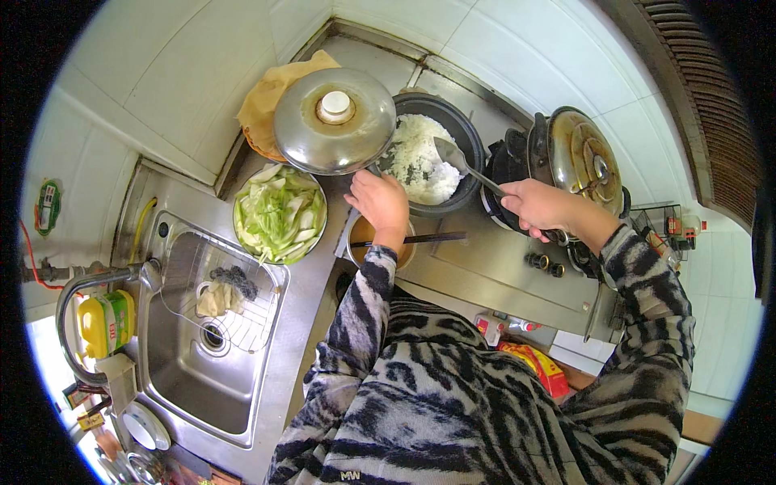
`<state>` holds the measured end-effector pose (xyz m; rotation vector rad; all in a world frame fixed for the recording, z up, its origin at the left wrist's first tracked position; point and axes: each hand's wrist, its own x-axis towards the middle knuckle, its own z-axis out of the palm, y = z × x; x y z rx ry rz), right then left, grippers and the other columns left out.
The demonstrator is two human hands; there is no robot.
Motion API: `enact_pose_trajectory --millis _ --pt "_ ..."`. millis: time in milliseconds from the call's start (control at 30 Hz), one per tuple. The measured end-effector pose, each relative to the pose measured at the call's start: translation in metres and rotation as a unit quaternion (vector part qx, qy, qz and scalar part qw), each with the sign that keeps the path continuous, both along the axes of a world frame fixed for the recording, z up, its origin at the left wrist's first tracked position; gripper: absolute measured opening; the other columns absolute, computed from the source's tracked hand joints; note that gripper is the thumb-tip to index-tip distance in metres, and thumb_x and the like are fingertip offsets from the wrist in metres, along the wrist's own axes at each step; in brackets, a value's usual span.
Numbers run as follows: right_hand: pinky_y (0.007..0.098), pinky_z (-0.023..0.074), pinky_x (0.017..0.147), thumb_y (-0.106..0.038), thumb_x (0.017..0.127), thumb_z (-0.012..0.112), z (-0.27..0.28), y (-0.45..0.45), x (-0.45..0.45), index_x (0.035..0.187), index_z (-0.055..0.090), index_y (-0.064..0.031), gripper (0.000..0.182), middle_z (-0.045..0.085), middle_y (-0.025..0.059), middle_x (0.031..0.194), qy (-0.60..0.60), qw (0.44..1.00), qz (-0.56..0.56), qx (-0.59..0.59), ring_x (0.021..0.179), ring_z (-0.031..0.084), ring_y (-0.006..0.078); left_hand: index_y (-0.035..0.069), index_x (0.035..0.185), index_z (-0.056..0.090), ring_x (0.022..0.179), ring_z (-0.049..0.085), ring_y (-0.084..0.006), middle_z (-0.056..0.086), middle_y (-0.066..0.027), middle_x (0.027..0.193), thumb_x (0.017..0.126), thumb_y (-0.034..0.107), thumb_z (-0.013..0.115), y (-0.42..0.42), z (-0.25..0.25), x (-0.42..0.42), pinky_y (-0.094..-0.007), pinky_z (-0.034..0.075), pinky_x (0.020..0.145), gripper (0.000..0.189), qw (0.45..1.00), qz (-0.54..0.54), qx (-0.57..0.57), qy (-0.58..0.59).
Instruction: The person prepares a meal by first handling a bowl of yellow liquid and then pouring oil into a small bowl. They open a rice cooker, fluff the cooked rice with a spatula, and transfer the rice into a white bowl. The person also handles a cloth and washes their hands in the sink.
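Observation:
White cooked rice (418, 159) lies in a dark deep pan (470, 130), spread over its bottom and up one side. My left hand (380, 203) is closed around the pan's handle (374, 169), most of which it covers. In my right hand (536, 206) is a metal turner (482, 177); its broad blade rests against the rice at the right side of the pan. Just left of the pan, a domed steel lid (333, 136) with a white knob sits over a container that is mostly hidden. Beneath my left wrist stands a bowl of brownish liquid (359, 225) with dark chopsticks (442, 237) across it.
A bowl of sliced green vegetables (280, 212) stands beside the sink (200, 388), which holds a wire rack (260, 330). To the right is a large lidded pot (585, 151) on the stove. A curved faucet (63, 321) and a yellow bottle (91, 324) are at the left.

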<state>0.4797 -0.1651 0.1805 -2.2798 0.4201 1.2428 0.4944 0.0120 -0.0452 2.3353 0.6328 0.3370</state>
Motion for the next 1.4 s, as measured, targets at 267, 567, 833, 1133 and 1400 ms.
enact_pose_trajectory --millis 267,567,833,1133,1400 --pt "0.0275 0.0397 0.035 -0.019 0.098 0.04 0.003 0.012 -0.02 0.128 0.047 -0.0084 0.033 0.044 0.0011 0.057 -0.066 0.994 -0.012 0.086 0.037 0.042 0.0111 0.0 0.096 0.044 0.102 0.053 -0.0382 0.056 -0.0202 0.099 0.083 0.02 0.057 -0.002 -0.002 0.0 -0.0599 0.034 0.098 0.027 1.0 -0.005 0.008 0.013" --pt "0.0323 0.0439 0.038 -0.019 0.098 0.042 0.002 -0.011 -0.029 0.134 0.044 -0.0106 0.037 0.054 0.0101 0.054 -0.194 0.979 0.059 -0.021 0.037 0.051 0.018 -0.002 0.096 0.044 0.102 0.053 -0.0419 0.055 -0.0231 0.1 0.084 0.021 0.055 0.0 -0.007 0.002 -0.0604 0.034 0.099 0.028 0.999 -0.028 -0.007 0.019" --pt "0.0342 0.047 0.042 -0.02 0.098 0.04 -0.007 -0.016 -0.024 0.125 0.044 0.0022 0.035 0.056 0.0128 0.062 -0.098 0.987 0.117 -0.045 0.041 0.053 0.0197 -0.002 0.094 0.045 0.1 0.052 -0.0426 0.054 -0.0242 0.098 0.086 0.021 0.052 0.005 -0.004 0.001 -0.0594 0.033 0.098 0.026 0.999 -0.043 -0.014 0.022" --pt "0.0244 0.0391 0.037 -0.019 0.098 0.043 -0.025 -0.033 -0.017 0.136 0.04 -0.0103 0.039 0.044 -0.0018 0.062 0.086 0.962 -0.176 0.191 0.041 0.042 0.0083 -0.004 0.097 0.045 0.098 0.051 -0.0437 0.053 -0.0242 0.096 0.085 0.02 0.053 0.002 -0.01 -0.001 -0.0585 0.033 0.096 0.028 0.999 -0.032 -0.005 -0.015" --pt "0.0253 0.0391 0.038 -0.02 0.097 0.045 -0.06 -0.034 -0.03 0.141 0.033 -0.0075 0.047 0.047 -0.0004 0.063 -0.038 0.962 -0.138 0.233 0.04 0.042 0.0086 -0.004 0.095 0.045 0.093 0.052 -0.0433 0.054 -0.0242 0.093 0.085 0.02 0.055 0.005 -0.011 0.002 -0.0561 0.034 0.095 0.027 0.998 -0.041 -0.01 -0.039"
